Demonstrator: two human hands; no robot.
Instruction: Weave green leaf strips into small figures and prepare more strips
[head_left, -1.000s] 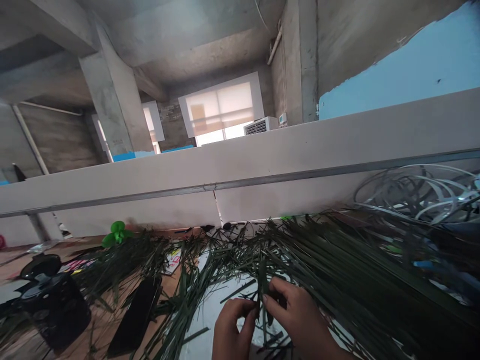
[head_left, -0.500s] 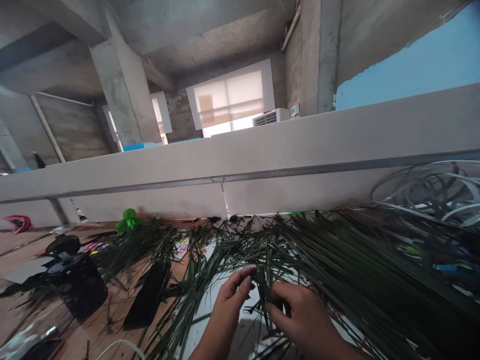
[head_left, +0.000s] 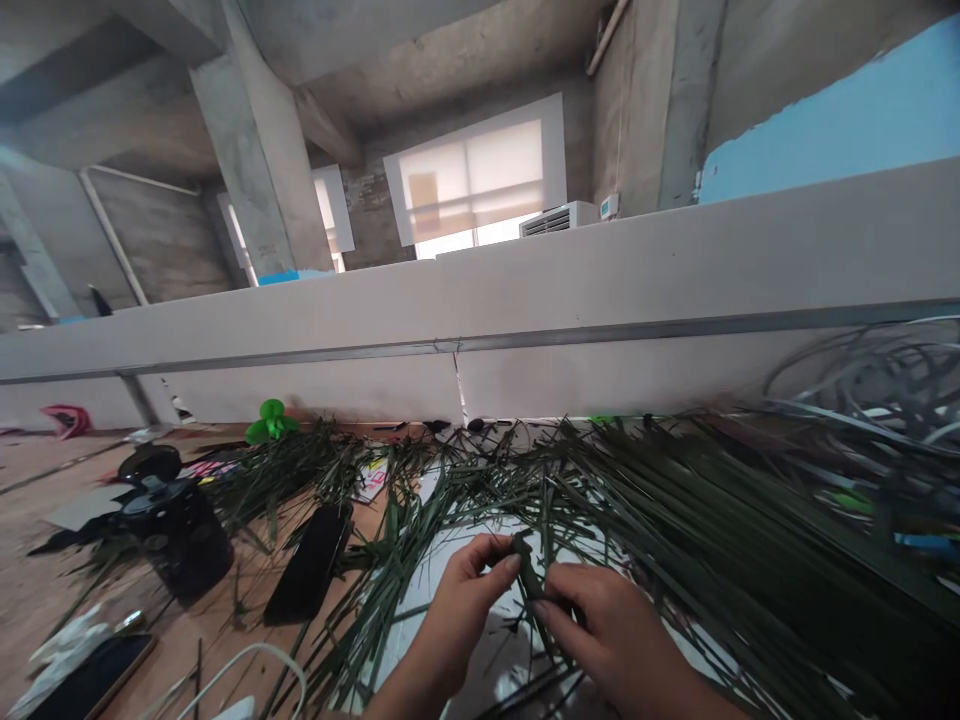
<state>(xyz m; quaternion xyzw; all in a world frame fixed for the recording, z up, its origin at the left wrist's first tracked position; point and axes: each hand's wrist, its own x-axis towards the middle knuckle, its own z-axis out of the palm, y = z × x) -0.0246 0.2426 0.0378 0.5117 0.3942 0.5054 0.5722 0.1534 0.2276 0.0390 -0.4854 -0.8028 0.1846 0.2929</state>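
Observation:
Between my two hands is a small dark green piece of folded or woven leaf strips point(head_left: 530, 572), its lower end trailing down. My left hand point(head_left: 480, 590) pinches its upper left side with thumb and forefinger. My right hand point(head_left: 592, 610) grips it from the right, thumb and fingers closed on the leaf. Under both hands lies a white sheet or board point(head_left: 420, 590), strewn with cut leaf pieces. Long green leaf strips point(head_left: 675, 510) are heaped close to my right hand, and more loose strips point(head_left: 382, 580) lie left of my left hand.
Left on the table are a black phone-like slab point(head_left: 309, 565), a dark lidded cup point(head_left: 180, 540), a second phone point(head_left: 94, 680) and a white cable point(head_left: 277, 650). A green object point(head_left: 271, 420) stands near the low white partition point(head_left: 360, 385). Coiled pale tubing point(head_left: 885, 380) sits far right.
The camera view has shifted slightly, so the table things appear a little further right and higher. My left thumb and forefinger have closed nearer the top of the leaf piece; both hands stay on it.

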